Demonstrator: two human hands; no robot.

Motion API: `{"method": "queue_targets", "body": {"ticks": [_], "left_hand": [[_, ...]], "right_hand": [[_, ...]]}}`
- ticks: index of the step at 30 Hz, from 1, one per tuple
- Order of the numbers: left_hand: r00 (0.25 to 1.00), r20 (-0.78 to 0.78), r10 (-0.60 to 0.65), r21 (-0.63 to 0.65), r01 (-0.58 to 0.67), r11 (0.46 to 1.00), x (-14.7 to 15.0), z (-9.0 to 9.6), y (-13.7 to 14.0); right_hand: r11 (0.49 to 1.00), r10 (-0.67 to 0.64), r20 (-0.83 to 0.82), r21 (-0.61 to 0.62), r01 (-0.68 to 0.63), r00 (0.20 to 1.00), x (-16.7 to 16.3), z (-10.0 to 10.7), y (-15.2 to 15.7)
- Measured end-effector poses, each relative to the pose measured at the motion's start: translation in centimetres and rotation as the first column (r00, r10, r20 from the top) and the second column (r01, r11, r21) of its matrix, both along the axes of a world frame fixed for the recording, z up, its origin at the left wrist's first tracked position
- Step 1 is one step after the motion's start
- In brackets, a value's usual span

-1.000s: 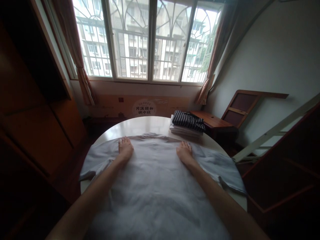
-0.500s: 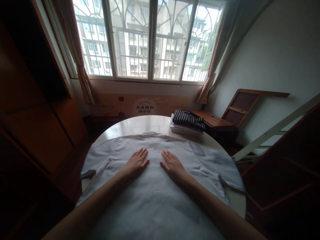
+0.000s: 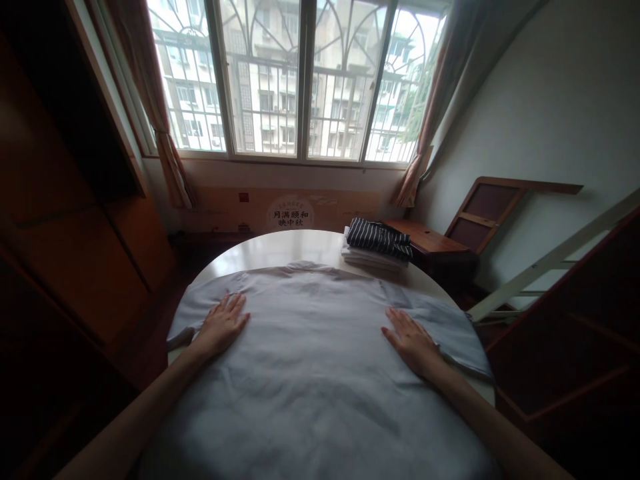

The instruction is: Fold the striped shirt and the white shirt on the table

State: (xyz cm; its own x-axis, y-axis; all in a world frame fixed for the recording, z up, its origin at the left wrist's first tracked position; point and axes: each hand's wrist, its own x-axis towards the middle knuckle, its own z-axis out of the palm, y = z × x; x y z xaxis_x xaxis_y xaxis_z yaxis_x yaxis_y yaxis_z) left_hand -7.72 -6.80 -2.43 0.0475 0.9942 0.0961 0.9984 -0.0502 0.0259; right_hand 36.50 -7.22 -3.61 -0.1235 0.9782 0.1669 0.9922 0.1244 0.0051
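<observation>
Left hand (image 3: 223, 327) centre-left, right hand (image 3: 413, 343) centre-right: both flat, fingers extended, gripping nothing, resting on a pale shirt (image 3: 310, 360) spread across the round counter (image 3: 265, 248), lower centre. Cloth looks light, limp, easily creased; best held at shoulders or side edges. Beyond, a panel (image 3: 287, 210) reads 月满颐和 / 映中秋; smaller print illegible.

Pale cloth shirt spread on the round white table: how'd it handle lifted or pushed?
The pale cloth shirt would probably sag floppily: soft wrinkles cross it. It looks thin, so likely light. Pushed, it may slide, since the round white tabletop looks glossy.
</observation>
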Motion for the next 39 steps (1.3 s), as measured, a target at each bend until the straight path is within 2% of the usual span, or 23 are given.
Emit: {"method": "queue_targets", "body": {"ticks": [11, 20, 28, 31, 33, 34, 36, 39], "left_hand": [[1.000, 0.029, 0.004, 0.001, -0.004, 1.000, 0.1, 0.0, 1.9], [0.999, 0.035, 0.012, 0.003, -0.012, 1.000, 0.7, 0.2, 5.0], [1.000, 0.009, 0.030, -0.021, -0.030, 0.999, 1.0, 0.8, 6.0], [0.999, 0.003, 0.047, -0.002, -0.047, 0.999, 2.0, 1.2, 6.0], [0.999, 0.013, 0.045, 0.043, -0.046, 0.998, 3.8, 1.4, 5.6], [0.999, 0.026, 0.030, 0.072, -0.032, 0.997, 5.1, 1.5, 5.3], [0.997, 0.068, -0.048, 0.111, 0.040, 0.993, 8.3, 1.3, 4.4], [0.955, 0.143, -0.260, 0.139, 0.240, 0.961, 12.7, 0.5, 2.5]], "right_hand": [[1.000, -0.016, -0.011, -0.013, 0.016, 1.000, -0.1, 0.1, 2.0], [0.999, -0.036, -0.028, -0.039, 0.035, 0.999, -0.1, 0.4, 5.2], [0.997, -0.046, -0.021, -0.063, 0.045, 0.999, 0.0, 0.8, 6.0], [0.992, -0.099, -0.052, -0.086, 0.095, 0.994, -0.6, 1.5, 6.1], [0.989, -0.123, -0.080, -0.097, 0.115, 0.989, -2.2, 2.0, 6.0], [0.990, -0.109, -0.100, -0.098, 0.099, 0.989, -3.5, 2.2, 5.8], [0.996, 0.049, -0.166, -0.064, -0.060, 0.985, -6.9, 2.4, 5.0], [0.948, 0.304, -0.264, -0.015, -0.319, 0.915, -12.5, 1.9, 3.0]]}}
